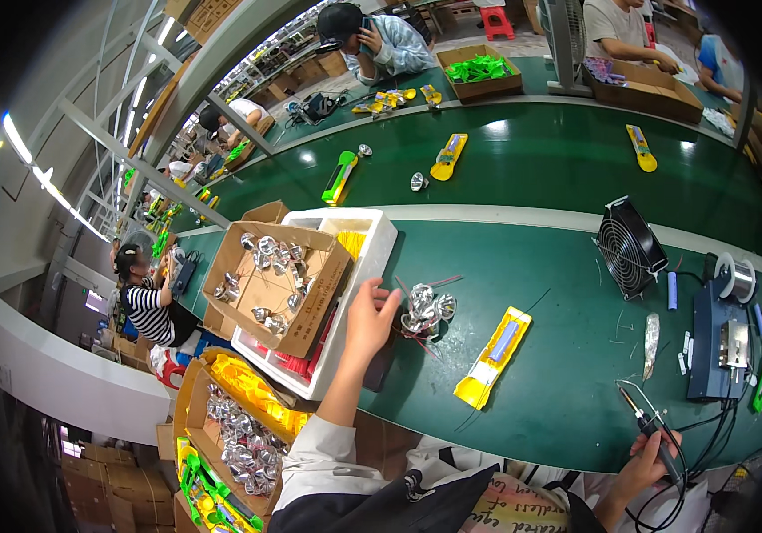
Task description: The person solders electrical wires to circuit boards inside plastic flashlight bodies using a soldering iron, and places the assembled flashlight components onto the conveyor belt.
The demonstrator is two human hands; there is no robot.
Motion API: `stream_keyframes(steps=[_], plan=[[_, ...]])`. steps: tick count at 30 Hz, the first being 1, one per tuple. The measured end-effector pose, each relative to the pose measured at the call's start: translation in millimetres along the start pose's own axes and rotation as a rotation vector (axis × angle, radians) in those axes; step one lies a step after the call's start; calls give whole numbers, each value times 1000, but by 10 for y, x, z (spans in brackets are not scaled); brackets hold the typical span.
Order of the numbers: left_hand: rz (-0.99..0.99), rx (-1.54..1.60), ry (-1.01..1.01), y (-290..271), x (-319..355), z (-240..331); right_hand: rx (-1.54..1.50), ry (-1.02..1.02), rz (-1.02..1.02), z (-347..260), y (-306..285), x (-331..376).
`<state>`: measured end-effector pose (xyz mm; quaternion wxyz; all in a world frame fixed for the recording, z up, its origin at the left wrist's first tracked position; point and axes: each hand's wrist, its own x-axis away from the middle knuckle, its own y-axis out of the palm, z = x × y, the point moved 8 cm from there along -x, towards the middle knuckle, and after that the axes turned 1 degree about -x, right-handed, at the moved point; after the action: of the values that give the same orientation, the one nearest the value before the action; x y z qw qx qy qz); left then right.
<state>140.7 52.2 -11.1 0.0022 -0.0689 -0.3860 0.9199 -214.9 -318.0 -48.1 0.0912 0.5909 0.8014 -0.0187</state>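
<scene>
My left hand (pixel 370 315) hovers over the green bench beside a cardboard box, fingers apart and nothing visible in them. Just right of it lies a small pile of silver lamp reflectors (pixel 427 309) with thin wires. In my right hand (pixel 646 462), at the bench's near edge, is a soldering iron (pixel 650 426), its tip pointing up and left. Between my hands rests a yellow plastic lamp housing (pixel 477 388), a blue-purple cell (pixel 504 340) inside it and thin wires sticking out.
The cardboard box (pixel 317 311) of reflectors sits tilted on a white foam box (pixel 381 238). At right stand a black fan (pixel 627 253), a blue soldering station (pixel 710 342) and a solder spool (pixel 736 277). Beyond, a green belt (pixel 558 147) carries lamp parts; other people sit nearby.
</scene>
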Motion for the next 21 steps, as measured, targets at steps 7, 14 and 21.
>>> stream_keyframes(steps=[7, 14, 21], plan=[[-112, 157, -48, 325, -56, -192, -30, 20, -46, -13, 50, 16], [48, 583, 188, 23, 133, 171, -48, 62, -37, -20, 129, 81], [-22, 204, 317, 148, 1155, 270, -130, 82, -164, 73, 462, 163]])
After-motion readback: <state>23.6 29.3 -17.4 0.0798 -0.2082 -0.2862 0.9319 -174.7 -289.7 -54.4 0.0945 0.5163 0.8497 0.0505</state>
